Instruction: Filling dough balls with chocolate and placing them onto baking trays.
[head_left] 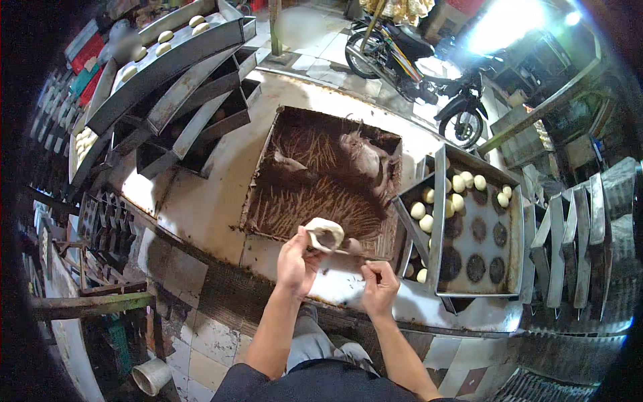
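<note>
The white worktop (201, 214) bore one grey metal tray (438, 234), partly stocked with pale round dough balls (479, 182), bare places remaining; by one square tray (260, 171) of brown paste (295, 201), the left hand (298, 266) pinched one unclosed pale dough cup (321, 226), the right hand (380, 288) one thin stick (349, 254).

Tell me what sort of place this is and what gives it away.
Probably a bakery or bun-making workshop: pale dough balls sit in a metal tray at right, a large square tray ahead holds dark brown paste, and the left hand holds a cupped piece of dough.
</note>
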The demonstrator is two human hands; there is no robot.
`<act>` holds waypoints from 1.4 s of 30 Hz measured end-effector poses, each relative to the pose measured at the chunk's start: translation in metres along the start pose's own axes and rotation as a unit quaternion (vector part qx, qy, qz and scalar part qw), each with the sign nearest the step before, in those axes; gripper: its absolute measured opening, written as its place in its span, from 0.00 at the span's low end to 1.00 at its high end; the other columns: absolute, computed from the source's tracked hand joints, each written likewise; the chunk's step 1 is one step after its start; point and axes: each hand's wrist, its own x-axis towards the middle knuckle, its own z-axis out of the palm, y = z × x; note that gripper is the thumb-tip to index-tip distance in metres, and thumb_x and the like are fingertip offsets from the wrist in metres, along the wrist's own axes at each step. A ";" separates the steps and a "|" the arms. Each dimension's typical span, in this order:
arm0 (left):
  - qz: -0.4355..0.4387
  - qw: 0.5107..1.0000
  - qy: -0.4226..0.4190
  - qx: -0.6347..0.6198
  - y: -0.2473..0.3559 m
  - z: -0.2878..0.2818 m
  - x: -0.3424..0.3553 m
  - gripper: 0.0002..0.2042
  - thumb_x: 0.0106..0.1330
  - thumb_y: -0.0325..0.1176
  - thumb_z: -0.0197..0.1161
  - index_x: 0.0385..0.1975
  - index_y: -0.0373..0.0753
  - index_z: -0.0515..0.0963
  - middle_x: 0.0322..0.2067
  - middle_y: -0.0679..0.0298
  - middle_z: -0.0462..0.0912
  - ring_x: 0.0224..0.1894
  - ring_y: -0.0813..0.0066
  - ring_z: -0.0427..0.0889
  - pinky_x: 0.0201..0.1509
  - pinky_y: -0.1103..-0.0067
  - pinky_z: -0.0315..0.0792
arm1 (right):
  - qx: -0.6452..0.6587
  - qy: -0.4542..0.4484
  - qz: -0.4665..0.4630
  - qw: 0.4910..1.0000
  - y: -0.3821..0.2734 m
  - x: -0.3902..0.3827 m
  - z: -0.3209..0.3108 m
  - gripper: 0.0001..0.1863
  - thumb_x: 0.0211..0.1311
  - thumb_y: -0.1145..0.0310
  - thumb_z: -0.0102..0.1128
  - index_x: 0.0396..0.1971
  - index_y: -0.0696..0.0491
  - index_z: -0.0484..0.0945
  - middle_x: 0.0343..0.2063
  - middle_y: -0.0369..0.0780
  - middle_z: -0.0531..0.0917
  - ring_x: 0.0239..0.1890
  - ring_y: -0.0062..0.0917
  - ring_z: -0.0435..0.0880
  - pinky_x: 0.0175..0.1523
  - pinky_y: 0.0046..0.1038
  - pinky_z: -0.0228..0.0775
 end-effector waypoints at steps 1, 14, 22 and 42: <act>0.010 1.000 -0.009 0.004 -0.007 -0.004 -0.007 0.21 0.82 0.42 0.48 0.56 0.27 0.74 0.48 0.54 0.85 0.50 0.65 0.85 0.58 0.67 0.81 | -0.073 0.022 -0.006 0.997 0.022 -0.008 -0.013 0.05 0.64 0.76 0.66 0.35 0.59 0.80 0.32 0.45 0.87 0.35 0.37 0.87 0.40 0.35 0.77; -0.036 0.908 -0.311 0.277 -0.198 0.124 -0.256 0.22 0.77 0.35 0.59 0.66 0.34 0.68 0.50 0.63 0.82 0.45 0.78 0.83 0.50 0.81 0.78 | 0.332 -0.171 0.006 0.928 -0.020 -0.120 -0.303 0.23 0.63 0.80 0.67 0.59 0.61 0.78 0.63 0.41 0.73 0.58 0.24 0.79 0.60 0.26 0.76; -0.065 0.907 -0.346 0.231 -0.339 0.216 -0.310 0.11 0.79 0.38 0.56 0.49 0.36 0.75 0.36 0.68 0.80 0.33 0.83 0.78 0.36 0.84 0.74 | 0.132 0.016 -0.101 0.986 -0.020 -0.215 -0.470 0.12 0.60 0.80 0.69 0.44 0.59 0.85 0.48 0.44 0.86 0.50 0.26 0.85 0.53 0.23 0.77; 0.274 0.692 -0.497 0.447 -0.355 0.250 -0.328 0.14 0.77 0.31 0.56 0.56 0.33 0.82 0.53 0.50 0.84 0.56 0.62 0.82 0.60 0.71 0.74 | 0.262 0.168 0.072 0.948 0.009 -0.206 -0.486 0.09 0.62 0.77 0.69 0.41 0.59 0.82 0.37 0.38 0.87 0.43 0.20 0.85 0.50 0.26 0.78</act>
